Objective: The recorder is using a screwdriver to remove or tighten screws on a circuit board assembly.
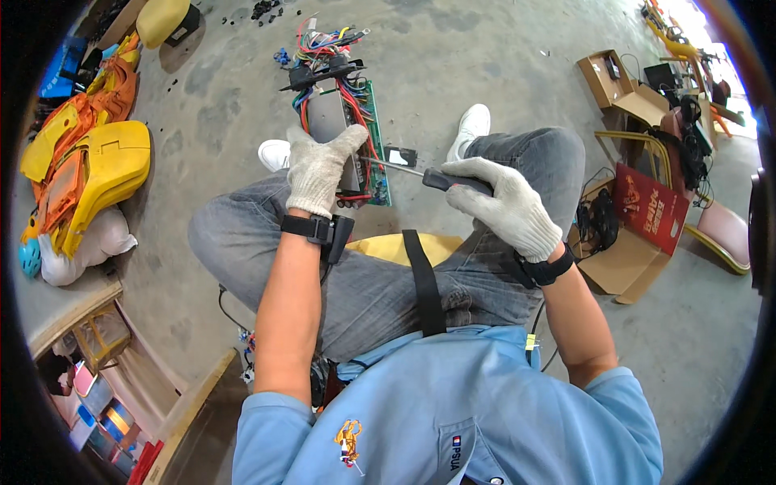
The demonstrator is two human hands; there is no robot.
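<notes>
A grey boxy battery-like unit [327,117] stands between my legs, with a green circuit board [375,129] along its right side. Coloured wires [322,48] bunch at its far end, past a black end piece [315,75]. My left hand [323,166], in a knitted white glove, grips the near part of the unit, thumb toward the board. In my gloved right hand [509,206] is a screwdriver [453,181] with a dark handle. Its thin shaft points left, and the tip reaches the unit's right side near my left thumb; exact contact is too small to tell.
Yellow and orange plastic shells [97,174] are piled at the left. To the right lie an open cardboard box [618,271] with black cables and a red printed panel [647,208]. A small black flat piece [400,156] is on the floor beside the unit.
</notes>
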